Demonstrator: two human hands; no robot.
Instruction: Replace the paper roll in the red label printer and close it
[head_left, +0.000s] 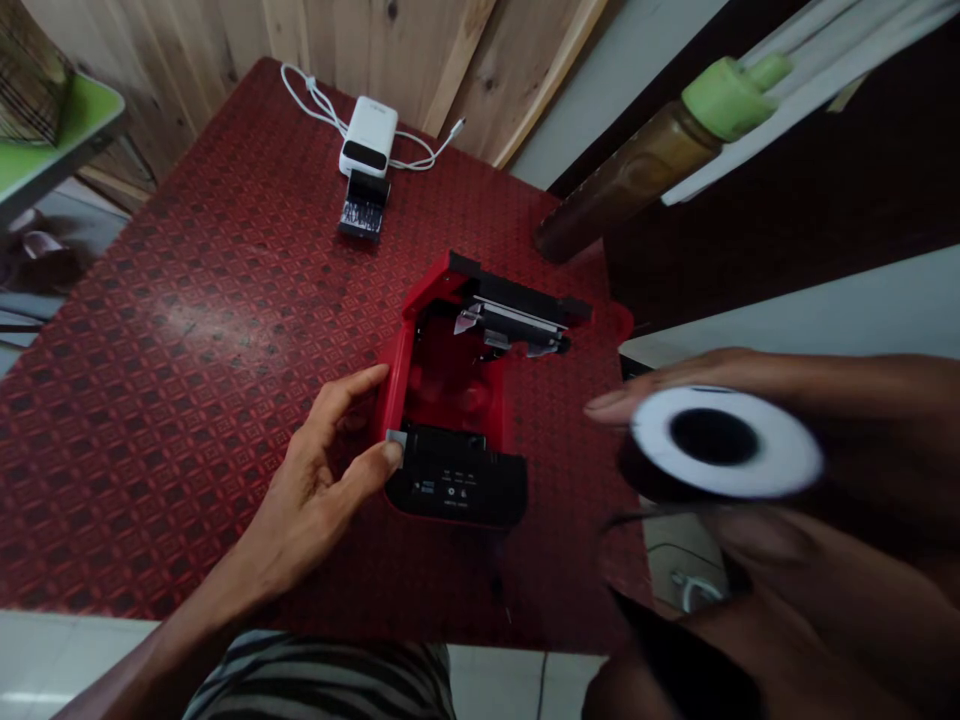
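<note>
A small red-and-black printer [457,490] stands on the table with its lid [517,300] raised, showing a hollow red bay inside. My left hand [322,460] steadies its left side, index finger along the red wall and thumb on a grey tab at the front corner. At the right, close to the camera, my right hand [810,570] is blurred and grips a paper roll [787,450] between fingers and thumb. The roll has a white end face, a black core and a dark outer side. Below it a dark strip [682,660] shows; whether it belongs to the roll I cannot tell.
The red patterned table [187,400] bears a white power bank [371,135] with a white cable and a small black part [364,208] near it. A brown bottle with a green cap [727,100] stands at the back right. Wood panelling [360,40] borders the far edge.
</note>
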